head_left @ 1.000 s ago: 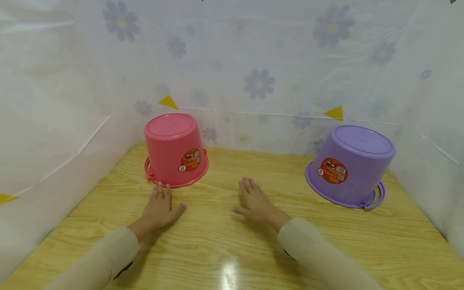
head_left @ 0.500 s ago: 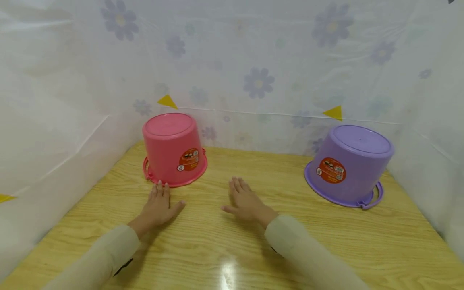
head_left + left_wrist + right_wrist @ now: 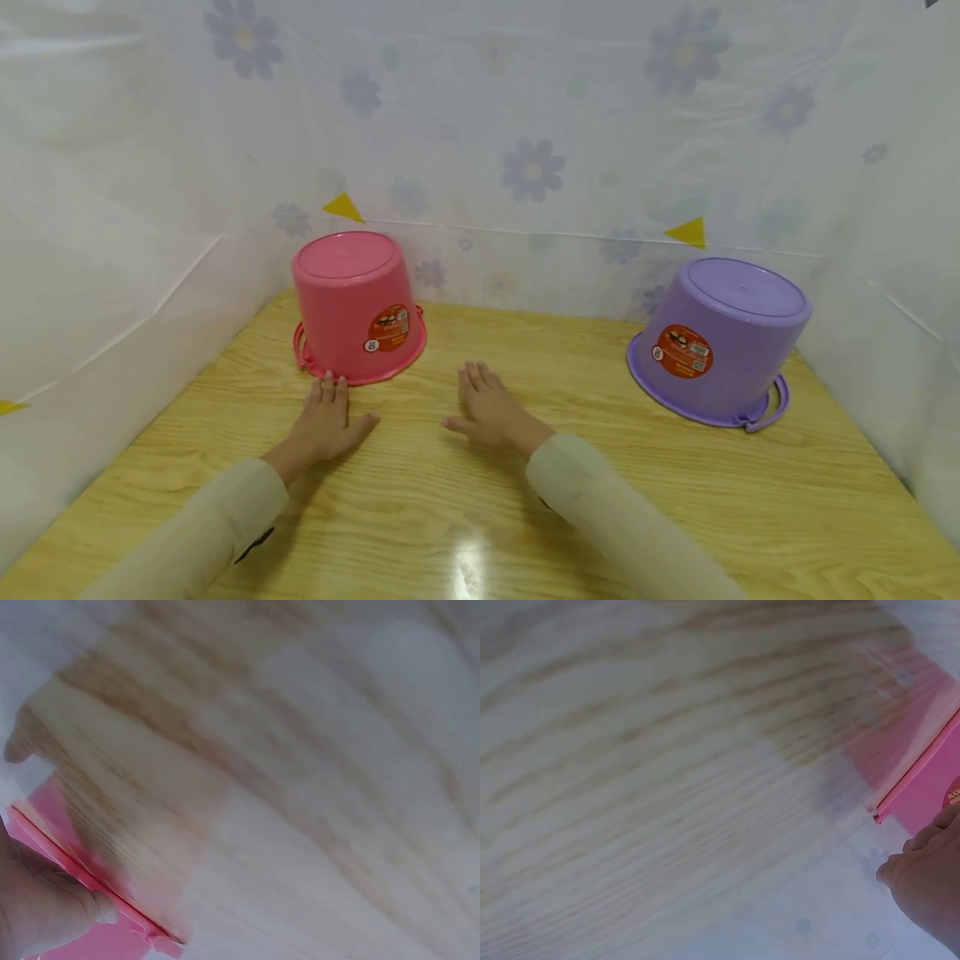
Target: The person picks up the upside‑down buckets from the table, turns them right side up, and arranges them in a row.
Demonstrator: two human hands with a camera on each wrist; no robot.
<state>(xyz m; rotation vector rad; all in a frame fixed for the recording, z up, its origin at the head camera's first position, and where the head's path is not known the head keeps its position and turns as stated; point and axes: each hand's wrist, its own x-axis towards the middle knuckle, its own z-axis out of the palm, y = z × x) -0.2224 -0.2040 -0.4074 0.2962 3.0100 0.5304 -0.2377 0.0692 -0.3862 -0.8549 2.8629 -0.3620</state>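
A pink bucket [image 3: 341, 308] stands upside down at the back left, with a round red label [image 3: 388, 328] on its side. My left hand [image 3: 321, 427] lies flat on the table just in front of it, fingertips right at the rim and thumb spread. In the left wrist view the bucket's rim [image 3: 82, 874] runs behind the left hand [image 3: 45, 911]. My right hand [image 3: 493, 414] is held out with straight fingers to the right of the left one, short of the pink bucket, and holds nothing. The right wrist view shows the right hand [image 3: 934, 881] beside the pink bucket [image 3: 926, 787].
A purple bucket [image 3: 727, 342], also upside down, stands at the back right with its handle toward the front. White flowered sheeting [image 3: 480, 108] walls the wooden table [image 3: 420, 517] at the back and sides. Yellow tape triangles [image 3: 688, 232] are stuck on the sheeting.
My right hand has moved left, toward the pink bucket. The left hand has stayed at the pink bucket's rim, and both buckets stand where they were.
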